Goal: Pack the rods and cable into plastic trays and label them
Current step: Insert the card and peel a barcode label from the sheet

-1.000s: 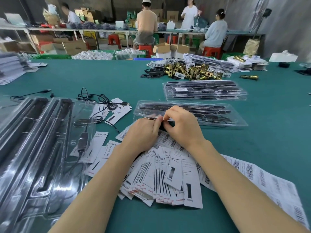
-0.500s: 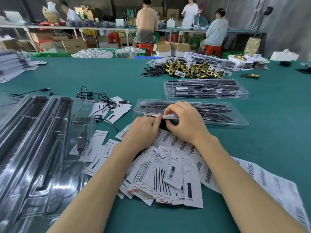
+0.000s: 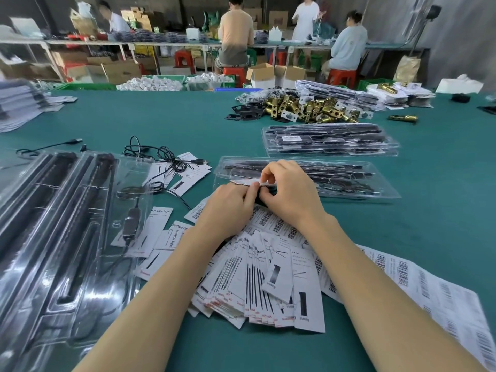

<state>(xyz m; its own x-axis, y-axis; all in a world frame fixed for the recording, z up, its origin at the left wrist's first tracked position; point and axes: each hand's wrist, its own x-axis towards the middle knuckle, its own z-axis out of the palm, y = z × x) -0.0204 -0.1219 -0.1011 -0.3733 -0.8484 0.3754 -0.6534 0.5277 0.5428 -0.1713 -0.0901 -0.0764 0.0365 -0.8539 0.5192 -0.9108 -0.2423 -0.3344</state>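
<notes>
Both hands meet mid-table, just in front of the near packed tray (image 3: 349, 181). Left hand (image 3: 228, 208) has fingers curled, thumb & fingertips pinching one end of a small white label (image 3: 245, 182); right hand (image 3: 290, 194) is curled too, forefinger & thumb nipping the other end of the same label. The label sits edge-on between the two hands, at the tray's front-left edge, w/ the right hand partly covering the tray's front wall. Can't tell if the label touches the plastic yet.

That tray is clear plastic w/ black rods (image 3: 308, 167) lying lengthwise inside and a coiled cable at its right part. Behind it, well apart from the hands, a stack of finished trays (image 3: 330, 140).

Under the wrists: a fanned heap of printed cards (image 3: 268, 280), and barcode label sheets (image 3: 442, 296) running off to the right below the right forearm. Left of the hands, a loose black USB cable (image 3: 161, 154) lies over a few cards. Far left, large clear trays (image 3: 67, 224) holding long dark rods & an inline controller.

Further back on the green table (image 3: 161, 116), a pile of brass latch parts (image 3: 308, 108).
</notes>
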